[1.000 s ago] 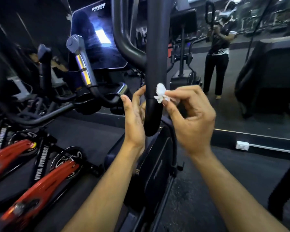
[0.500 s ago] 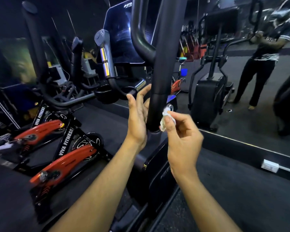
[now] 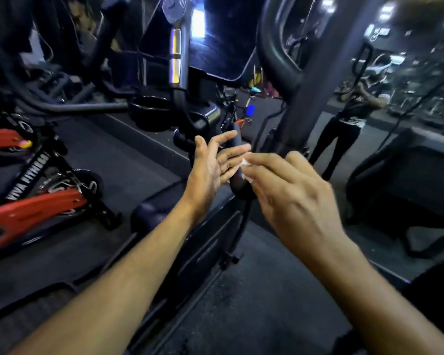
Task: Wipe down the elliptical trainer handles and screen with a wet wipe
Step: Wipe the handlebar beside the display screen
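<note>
- Our left hand (image 3: 210, 165) is spread, fingers straight, beside the black handle end (image 3: 237, 180).
- Our right hand (image 3: 290, 190) seems to pinch the white wipe (image 3: 246, 163) against that handle; blur obscures the grip.
- The screen (image 3: 215, 39) sits above.

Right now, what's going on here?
A person is cleaning an elliptical trainer in a gym. The right hand pinches a small white wet wipe by the lower end of a black handle. The left hand is open beside it, fingers spread. The screen sits above. The frame is motion-blurred.
</note>
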